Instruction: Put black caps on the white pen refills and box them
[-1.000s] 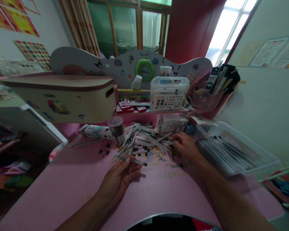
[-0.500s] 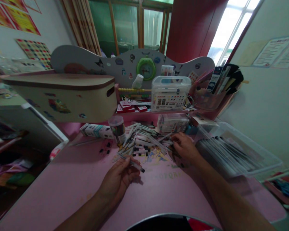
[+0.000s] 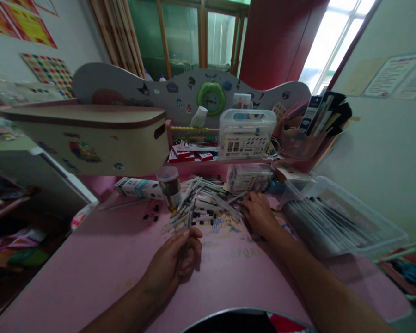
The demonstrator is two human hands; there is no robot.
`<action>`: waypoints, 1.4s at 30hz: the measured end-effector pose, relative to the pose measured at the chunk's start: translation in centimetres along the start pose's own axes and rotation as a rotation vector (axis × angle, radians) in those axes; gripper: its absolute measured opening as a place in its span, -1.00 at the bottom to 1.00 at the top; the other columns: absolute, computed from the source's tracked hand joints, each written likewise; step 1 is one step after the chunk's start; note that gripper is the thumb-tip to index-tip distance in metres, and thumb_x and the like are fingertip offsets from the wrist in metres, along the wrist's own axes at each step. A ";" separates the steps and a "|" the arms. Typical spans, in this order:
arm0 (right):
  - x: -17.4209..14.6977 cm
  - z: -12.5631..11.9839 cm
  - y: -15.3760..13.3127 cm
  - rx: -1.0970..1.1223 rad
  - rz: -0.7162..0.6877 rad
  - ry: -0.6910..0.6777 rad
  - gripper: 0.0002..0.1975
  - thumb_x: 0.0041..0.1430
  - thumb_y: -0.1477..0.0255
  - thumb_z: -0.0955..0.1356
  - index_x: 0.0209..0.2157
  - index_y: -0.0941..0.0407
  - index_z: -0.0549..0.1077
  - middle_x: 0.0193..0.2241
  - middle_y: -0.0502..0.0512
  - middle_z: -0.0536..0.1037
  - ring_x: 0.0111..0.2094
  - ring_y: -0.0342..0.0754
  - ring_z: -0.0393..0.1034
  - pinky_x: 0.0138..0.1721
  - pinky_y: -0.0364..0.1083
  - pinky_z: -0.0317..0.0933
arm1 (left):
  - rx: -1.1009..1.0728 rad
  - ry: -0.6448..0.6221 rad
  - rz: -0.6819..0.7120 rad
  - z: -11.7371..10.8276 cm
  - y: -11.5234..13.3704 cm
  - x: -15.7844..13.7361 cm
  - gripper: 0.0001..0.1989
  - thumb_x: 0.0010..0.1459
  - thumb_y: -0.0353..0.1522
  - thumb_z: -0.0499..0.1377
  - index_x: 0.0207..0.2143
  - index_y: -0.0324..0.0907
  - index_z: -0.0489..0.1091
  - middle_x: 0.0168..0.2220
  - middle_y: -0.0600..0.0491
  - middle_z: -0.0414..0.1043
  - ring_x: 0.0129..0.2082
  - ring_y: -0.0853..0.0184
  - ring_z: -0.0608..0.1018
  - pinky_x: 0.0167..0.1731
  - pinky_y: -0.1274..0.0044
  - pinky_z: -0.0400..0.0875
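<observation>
My left hand is closed around a clear pen, which points up and away from me just in front of the pile. Loose pen barrels, clear and white, lie heaped in the middle of the pink desk. Small black caps lie at the near edge of this heap. At its right end, my right hand reaches down with fingers bent together over small dark pieces. Its fingertips are partly hidden, and I cannot make out what they hold.
A clear plastic bin of pens stands on the right. Behind the pile are a clear tub, a white box and a clear case. A large cream storage box overhangs the desk's left side from the shelf.
The pen in my left hand has swung from pointing down to the right to pointing up and away. My right hand has shifted slightly left and nearer to me.
</observation>
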State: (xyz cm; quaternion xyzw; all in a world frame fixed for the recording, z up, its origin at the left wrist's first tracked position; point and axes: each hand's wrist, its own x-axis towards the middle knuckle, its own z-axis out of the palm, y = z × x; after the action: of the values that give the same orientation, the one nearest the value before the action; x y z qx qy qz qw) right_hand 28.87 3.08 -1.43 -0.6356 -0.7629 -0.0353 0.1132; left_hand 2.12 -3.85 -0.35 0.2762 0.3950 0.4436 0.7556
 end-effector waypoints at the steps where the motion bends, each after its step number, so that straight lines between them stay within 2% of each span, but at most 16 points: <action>1: 0.0 0.0 -0.1 -0.018 0.000 -0.006 -0.81 0.23 0.50 0.36 -0.20 0.11 0.64 -0.16 0.25 0.50 -0.09 0.14 0.27 -0.09 0.02 0.11 | 0.006 0.002 -0.005 0.0 0.1 0.0 -0.74 0.18 -0.19 0.20 -0.26 -0.23 0.44 -0.55 0.07 0.44 -0.76 0.57 0.10 -0.77 0.70 -0.08; 4: 0.0 -0.1 -0.3 -0.044 -0.008 -0.007 -0.81 0.22 0.50 0.36 -0.18 0.11 0.63 -0.17 0.25 0.49 -0.11 0.14 0.28 -0.11 0.02 0.11 | 0.019 0.006 -0.003 0.0 0.1 0.0 -0.74 0.19 -0.25 0.16 -0.23 -0.27 0.48 -0.54 0.03 0.46 -0.76 0.56 0.13 -0.77 0.69 -0.02; 8: -0.2 -0.5 -0.3 -0.046 -0.039 0.000 -0.85 0.18 0.49 0.36 -0.28 0.15 0.61 -0.19 0.25 0.49 -0.12 0.14 0.27 -0.10 0.02 0.11 | 0.064 -0.016 -0.004 -0.3 -0.3 0.2 -0.80 0.17 -0.34 0.16 -0.22 -0.27 0.48 -0.58 0.06 0.43 -0.77 0.55 0.13 -0.79 0.69 -0.01; 13: -0.4 -0.9 -0.3 0.001 -0.061 0.017 -0.87 0.14 0.49 0.35 -0.35 0.18 0.57 -0.21 0.24 0.49 -0.14 0.12 0.27 -0.10 0.01 0.12 | 0.098 -0.051 -0.003 -0.5 -0.6 0.2 -0.79 0.16 -0.32 0.22 -0.19 -0.26 0.48 -0.60 0.12 0.39 -0.76 0.54 0.17 -0.79 0.69 0.07; 22: -0.7 -1.4 0.2 0.090 -0.029 0.033 -0.88 0.14 0.55 0.32 -0.29 0.17 0.49 -0.28 0.20 0.54 -0.18 0.08 0.36 -0.12 -0.03 0.15 | 0.160 -0.074 -0.020 -0.5 -1.0 0.4 -0.70 0.13 -0.28 0.25 -0.13 -0.27 0.44 -0.58 0.11 0.45 -0.78 0.58 0.11 -0.81 0.70 0.00; 25: -0.8 -1.6 0.8 0.146 -0.021 0.079 -0.78 0.10 0.59 0.30 -0.21 0.19 0.49 -0.21 0.23 0.51 -0.13 0.10 0.36 -0.09 -0.02 0.17 | 0.176 -0.075 -0.027 -0.4 -1.0 0.4 -0.68 0.12 -0.27 0.27 -0.12 -0.26 0.42 -0.56 0.11 0.46 -0.78 0.59 0.10 -0.81 0.70 -0.02; 27: -0.8 -1.9 1.1 0.217 -0.008 0.140 -0.78 0.09 0.59 0.28 -0.23 0.20 0.49 -0.21 0.25 0.48 -0.14 0.10 0.35 -0.09 0.00 0.18 | 0.181 -0.062 -0.034 -0.3 -0.9 0.4 -0.66 0.09 -0.26 0.29 -0.13 -0.25 0.39 -0.56 0.12 0.46 -0.77 0.59 0.11 -0.80 0.70 -0.04; 30: -0.8 -2.5 0.8 0.434 0.042 0.294 -0.84 0.16 0.50 0.26 -0.30 0.18 0.48 -0.26 0.22 0.47 -0.18 0.07 0.35 -0.11 0.01 0.20 | 0.189 -0.043 -0.052 -0.1 -0.8 0.2 -0.62 0.06 -0.23 0.31 -0.12 -0.23 0.37 -0.57 0.14 0.45 -0.77 0.60 0.10 -0.78 0.69 -0.10; 32: -1.0 -2.9 -0.3 0.704 0.101 0.301 -0.82 0.23 0.39 0.26 -0.31 0.15 0.47 -0.35 0.13 0.47 -0.29 0.00 0.36 -0.22 -0.04 0.23 | 0.209 -0.048 -0.055 0.0 -0.8 0.1 -0.60 0.07 -0.21 0.32 -0.11 -0.24 0.36 -0.57 0.15 0.44 -0.77 0.60 0.08 -0.77 0.68 -0.13; 35: -1.5 -2.9 -2.6 1.192 0.199 0.055 -0.78 0.22 0.24 0.31 -0.31 0.11 0.45 -0.56 -0.06 0.36 -0.56 -0.15 0.21 -0.52 -0.16 0.11 | 0.241 -0.061 -0.041 0.1 -1.0 0.0 -0.59 0.09 -0.19 0.31 -0.10 -0.26 0.38 -0.57 0.14 0.43 -0.76 0.61 0.06 -0.74 0.66 -0.14; 37: -2.0 -2.7 -4.1 1.390 0.242 -0.087 -0.77 0.16 0.22 0.36 -0.33 0.11 0.45 -0.64 -0.14 0.27 -0.65 -0.21 0.08 -0.62 -0.20 -0.03 | 0.249 -0.056 -0.046 0.1 -1.2 -0.1 -0.58 0.10 -0.18 0.31 -0.09 -0.26 0.39 -0.57 0.14 0.43 -0.75 0.61 0.06 -0.72 0.65 -0.15; 39: -2.3 -2.3 -5.4 1.497 0.284 -0.141 -0.77 0.11 0.23 0.41 -0.33 0.11 0.46 -0.66 -0.16 0.26 -0.66 -0.24 0.07 -0.65 -0.23 -0.06 | 0.248 -0.045 -0.061 0.1 -1.5 -0.1 -0.58 0.10 -0.19 0.31 -0.07 -0.25 0.41 -0.56 0.14 0.42 -0.73 0.60 0.09 -0.70 0.64 -0.15; 42: -2.7 -1.9 -6.6 1.634 0.382 -0.185 -0.76 0.08 0.24 0.45 -0.30 0.10 0.47 -0.65 -0.16 0.29 -0.66 -0.24 0.13 -0.64 -0.24 0.02 | 0.245 -0.028 -0.062 0.2 -1.5 -0.1 -0.58 0.05 -0.21 0.35 -0.09 -0.27 0.45 -0.56 0.13 0.41 -0.67 0.56 0.19 -0.66 0.64 -0.08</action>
State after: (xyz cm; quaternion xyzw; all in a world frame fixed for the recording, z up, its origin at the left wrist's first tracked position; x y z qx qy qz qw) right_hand 23.11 -1.19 0.44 -0.4722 -0.4341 0.5998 0.4784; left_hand 2.93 -4.65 -1.36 0.3601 0.4442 0.3645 0.7350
